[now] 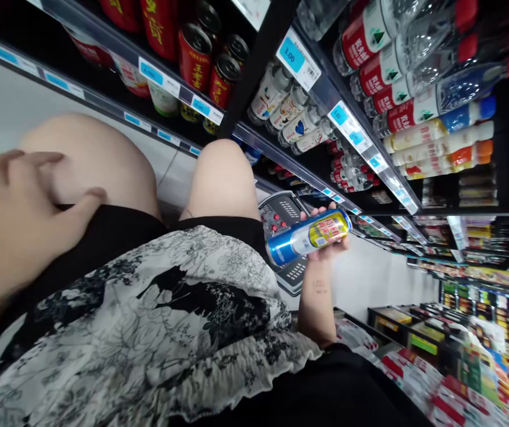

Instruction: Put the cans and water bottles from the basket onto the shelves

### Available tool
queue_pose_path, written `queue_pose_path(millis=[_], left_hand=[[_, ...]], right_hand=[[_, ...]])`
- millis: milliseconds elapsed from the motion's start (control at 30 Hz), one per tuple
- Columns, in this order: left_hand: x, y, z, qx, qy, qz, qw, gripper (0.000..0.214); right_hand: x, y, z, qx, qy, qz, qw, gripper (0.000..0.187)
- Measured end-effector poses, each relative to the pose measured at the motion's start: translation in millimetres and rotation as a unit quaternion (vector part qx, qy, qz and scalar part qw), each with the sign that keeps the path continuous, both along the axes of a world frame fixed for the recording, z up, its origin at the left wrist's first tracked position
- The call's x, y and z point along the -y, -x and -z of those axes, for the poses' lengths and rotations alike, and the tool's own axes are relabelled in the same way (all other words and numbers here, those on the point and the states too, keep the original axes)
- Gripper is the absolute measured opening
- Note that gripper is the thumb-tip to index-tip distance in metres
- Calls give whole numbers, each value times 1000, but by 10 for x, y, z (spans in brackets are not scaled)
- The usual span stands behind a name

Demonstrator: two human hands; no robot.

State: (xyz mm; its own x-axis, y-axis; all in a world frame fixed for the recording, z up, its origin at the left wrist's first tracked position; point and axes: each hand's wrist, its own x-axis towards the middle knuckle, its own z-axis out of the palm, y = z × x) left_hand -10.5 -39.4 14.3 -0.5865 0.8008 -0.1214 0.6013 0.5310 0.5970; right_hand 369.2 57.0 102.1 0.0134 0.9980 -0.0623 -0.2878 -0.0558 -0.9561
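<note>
My left hand [27,201] lies palm down across my bare thigh [98,154] and the edge of my black shorts, its fingers loosely spread and slightly blurred. Held in my right hand [328,249] is a blue, silver and yellow drink can [310,236], tilted, with the fingers curled around its far side and the palm under it. Directly behind the can, a grey shopping basket [296,276] stands on the floor, partly hidden by the can and my hand. A few small red items [276,222] show by its slotted side.
Shelves with blue price tags [292,54] run along the top and right. They hold red drink cans [195,56], small white-labelled bottles [270,95] and red-capped water bottles [414,77]. Stacked packaged goods [414,367] line the aisle's other side. Pale floor [383,273] stretches between.
</note>
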Motion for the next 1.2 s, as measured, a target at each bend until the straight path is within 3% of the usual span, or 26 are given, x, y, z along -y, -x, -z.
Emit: queue_pose_path(millis=[167,333,467,900,1200], left_hand=[[54,45,-66,29,29,2,999,72],[104,94,-18,26,23,-2,999,74],[136,129,5,24,10,-2,1000,79],[102,54,-106,26,15,-14,999,85],[80,23,-124,24,29,4,999,81]], right_hand=[[263,672,-215,-24,138,-16,990,53],[237,795,-151,-2,244,-85,966,60],[202,786,-123,-16,250,-117,961,60],[280,746,-247,-41,234,-90,967,55],[312,533,-138,-62,227,-160,959,64]])
